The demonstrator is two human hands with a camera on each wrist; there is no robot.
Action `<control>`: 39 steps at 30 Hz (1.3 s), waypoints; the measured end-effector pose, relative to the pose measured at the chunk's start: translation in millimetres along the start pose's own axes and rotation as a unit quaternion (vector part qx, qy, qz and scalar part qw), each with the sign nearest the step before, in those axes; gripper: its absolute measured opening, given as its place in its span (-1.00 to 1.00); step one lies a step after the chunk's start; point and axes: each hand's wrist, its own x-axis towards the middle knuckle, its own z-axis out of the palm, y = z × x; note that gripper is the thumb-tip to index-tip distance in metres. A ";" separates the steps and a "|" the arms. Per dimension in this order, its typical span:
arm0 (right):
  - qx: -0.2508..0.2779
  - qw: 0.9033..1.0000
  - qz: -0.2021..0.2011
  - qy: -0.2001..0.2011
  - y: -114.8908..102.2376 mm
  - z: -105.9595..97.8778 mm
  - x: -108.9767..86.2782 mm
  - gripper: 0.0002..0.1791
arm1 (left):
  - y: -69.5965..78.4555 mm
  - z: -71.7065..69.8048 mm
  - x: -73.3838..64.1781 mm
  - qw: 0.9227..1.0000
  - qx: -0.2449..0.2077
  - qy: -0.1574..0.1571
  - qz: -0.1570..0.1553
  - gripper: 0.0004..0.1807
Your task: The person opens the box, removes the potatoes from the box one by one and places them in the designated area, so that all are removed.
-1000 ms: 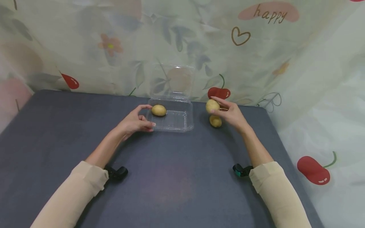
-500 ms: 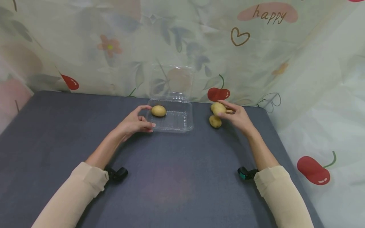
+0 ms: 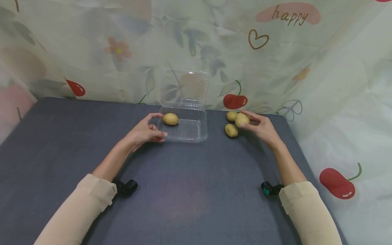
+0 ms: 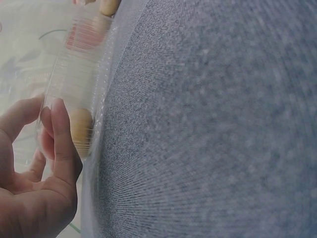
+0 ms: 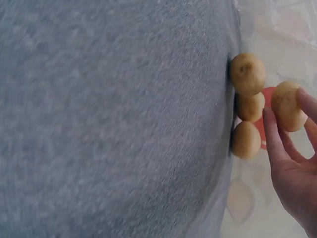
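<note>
My left hand (image 3: 147,131) holds the left side of a clear plastic clamshell container (image 3: 190,137), its thumb at the near corner and index finger at the far one. The container's lid (image 3: 185,86) stands raised at the back. One potato (image 3: 170,119) lies inside, at the left. My right hand (image 3: 260,127) pinches another potato (image 5: 289,106) between thumb and fingers, raised above the tabletop in the right wrist view. Beside it on the table sit a near potato (image 5: 247,74), a middle one (image 5: 250,107) and a third (image 5: 246,140); the held potato hides the third in the head view.
The grey-blue tabletop (image 3: 183,190) runs back to a printed curtain (image 3: 134,78) hanging along its far edge. More of that sheeting (image 3: 343,129) hangs at the right. A dark wrist camera (image 3: 126,186) sits on the left forearm, another (image 3: 271,189) on the right.
My right hand has moved to the right and slightly nearer with its potato, uncovering a potato behind it in the head view. The left hand and container stay in place.
</note>
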 end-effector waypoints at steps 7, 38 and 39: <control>-0.017 1.000 0.001 0.002 6.7 -3.7 -2.5 -0.33 | -0.2 -0.1 1.1 1.000 0.001 0.001 -0.003 -0.08; -0.072 0.997 0.025 -0.017 26.9 -1.3 -3.3 -0.27 | 1.3 2.0 -1.5 1.000 0.014 0.010 -0.009 -0.10; -0.073 0.997 0.027 -0.017 27.4 -1.4 -3.4 -0.27 | 1.1 1.9 -1.4 1.000 0.015 0.010 -0.009 -0.10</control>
